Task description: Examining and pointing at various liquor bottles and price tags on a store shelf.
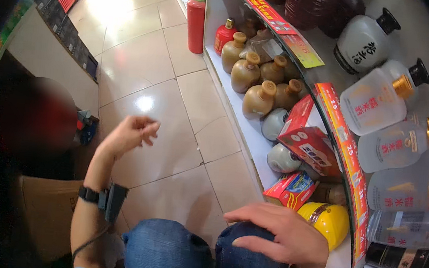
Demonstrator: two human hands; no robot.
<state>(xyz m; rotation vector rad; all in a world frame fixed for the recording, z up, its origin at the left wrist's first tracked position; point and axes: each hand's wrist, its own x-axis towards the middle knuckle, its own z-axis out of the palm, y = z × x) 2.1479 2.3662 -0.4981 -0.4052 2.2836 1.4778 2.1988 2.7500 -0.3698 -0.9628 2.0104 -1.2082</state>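
Observation:
My left hand [129, 136] is raised over the tiled floor, its fingers loosely bent with nothing between them. A black device is strapped to that wrist [108, 201]. Resting on my right knee, in blue jeans [250, 242], is my right hand [280, 232]; its thumb and fingers are apart and hold nothing. Close to it on the low shelf are a yellow rounded container [328, 224] and a red and blue box [292, 190]. Behind these sit a larger red box [315, 147] and a grey-white round bottle [282, 159].
Several brown jugs [259, 99] and a red bottle [225, 37] stand on the low shelf. Clear bottles [391, 145] line the glass shelf [354, 253] above. A fire extinguisher [196, 25] stands at the shelf's far end. At left is a cardboard box [52, 211].

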